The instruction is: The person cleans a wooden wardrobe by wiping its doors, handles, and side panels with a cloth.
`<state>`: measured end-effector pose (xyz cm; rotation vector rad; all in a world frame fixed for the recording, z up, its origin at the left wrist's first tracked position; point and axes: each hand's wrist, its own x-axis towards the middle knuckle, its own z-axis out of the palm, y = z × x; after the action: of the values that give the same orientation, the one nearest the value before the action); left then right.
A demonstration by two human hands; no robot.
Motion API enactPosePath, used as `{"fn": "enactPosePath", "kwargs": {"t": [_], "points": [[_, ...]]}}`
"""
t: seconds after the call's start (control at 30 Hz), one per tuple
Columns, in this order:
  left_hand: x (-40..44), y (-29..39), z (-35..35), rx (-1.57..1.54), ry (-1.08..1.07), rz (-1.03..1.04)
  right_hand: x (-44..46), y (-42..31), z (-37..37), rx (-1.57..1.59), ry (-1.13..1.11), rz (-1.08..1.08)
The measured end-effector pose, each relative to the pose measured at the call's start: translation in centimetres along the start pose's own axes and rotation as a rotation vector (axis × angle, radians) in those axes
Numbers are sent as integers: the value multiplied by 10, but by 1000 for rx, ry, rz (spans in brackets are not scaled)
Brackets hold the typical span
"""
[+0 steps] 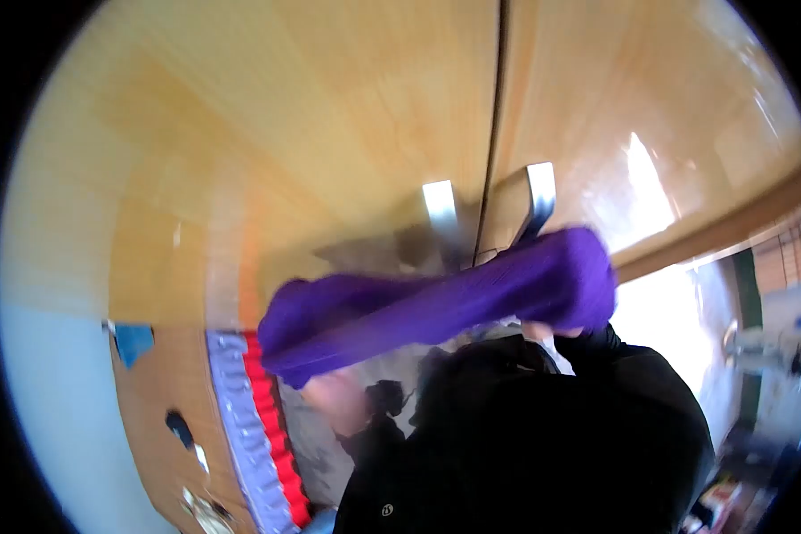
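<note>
A purple cloth (436, 303), perhaps a folded garment, is stretched between my two hands in front of the wooden cabinet doors. My left hand (336, 400) is closed on its left end, blurred by motion, with the fingers partly hidden under the fabric. At the other end, my right hand (547, 331) grips the cloth from below, and only a small part of it shows. Just above the cloth are two metal door handles, the left one (440, 205) and the right one (541, 191). Both doors stand closed.
To the left, a wooden surface (142, 418) carries a dark object (179, 428), a small white item and cables. A lilac and red ruffled trim (258, 418) runs along its edge. Bright light comes from an area on the right, with assorted objects at the lower right.
</note>
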<state>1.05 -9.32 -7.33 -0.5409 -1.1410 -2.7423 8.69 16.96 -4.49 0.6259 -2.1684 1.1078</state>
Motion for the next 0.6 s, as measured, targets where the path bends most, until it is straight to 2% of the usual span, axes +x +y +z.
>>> {"fn": "enactPosePath", "kwargs": {"t": [0.03, 0.07, 0.1, 0.13, 0.17, 0.2, 0.23, 0.27, 0.33, 0.4, 0.43, 0.5, 0.6], "points": [[10, -13, 38, -497, 278, 4, 0, 3, 9, -63, 177, 48], [18, -20, 38, 3, -71, 86, -1, 6, 20, -129, 355, 95], [22, -25, 38, 484, -432, 193, 6, 5, 28, -371, 508, 161], [20, -27, 50, 554, -513, 184, 15, 4, 34, -617, 650, 222], [22, -30, 66, 622, -588, 184, 38, -1, 28, -762, 700, 130], [25, -32, 77, 871, -666, 409, 40, -5, 31, -873, 675, 146], [27, -35, 84, 1117, -725, 645, 36, 2, 40, -868, 696, 68], [30, -51, 89, 1130, -787, 741, 30, 12, 48, -858, 710, -8], [28, -79, 86, 834, -779, 692, 24, 9, 55, -844, 709, 82], [25, -64, 98, 830, -667, 796, 20, 2, 64, -823, 722, 172], [25, -62, 100, 799, -675, 795, 23, -1, 63, -849, 763, 125], [27, -66, 100, 775, -632, 930, 28, -2, 61, -911, 815, 34], [11, -89, 73, 758, -570, 880, 10, 8, 71, -895, 766, 80]]}}
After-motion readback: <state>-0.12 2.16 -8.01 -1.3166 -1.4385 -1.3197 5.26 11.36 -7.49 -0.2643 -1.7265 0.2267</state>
